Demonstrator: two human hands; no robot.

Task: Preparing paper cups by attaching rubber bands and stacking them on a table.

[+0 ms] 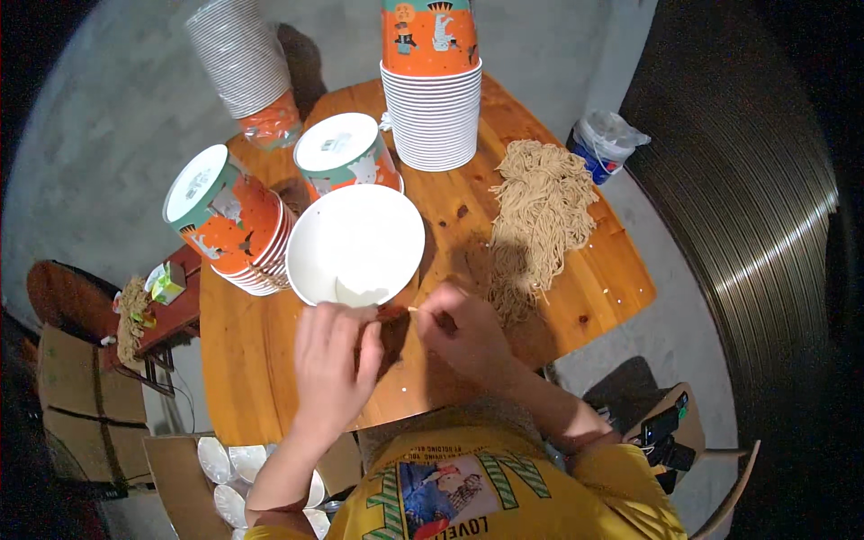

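Observation:
A white-lined paper bucket (387,225) is tilted with its open mouth toward me. My left hand (335,355) is at its near edge, fingers closed on the rim and thumb turned to the right. Just right of it, my right hand (463,331) is closed in a pinch, with the short pale end of a cord (413,310) showing at the fingertips. How far that cord runs, and the outer wall of the bucket, are hidden. A heap of tan cords (543,202) lies on the table beyond my right hand.
Printed paper buckets stand upside down on the wooden table (585,310): a left stack (200,184), another (337,142) behind the tilted bucket, and a tall stack (432,117). A wrapped stack (238,58) leans behind. A lined bin (605,144) and an open carton (175,468) flank the table.

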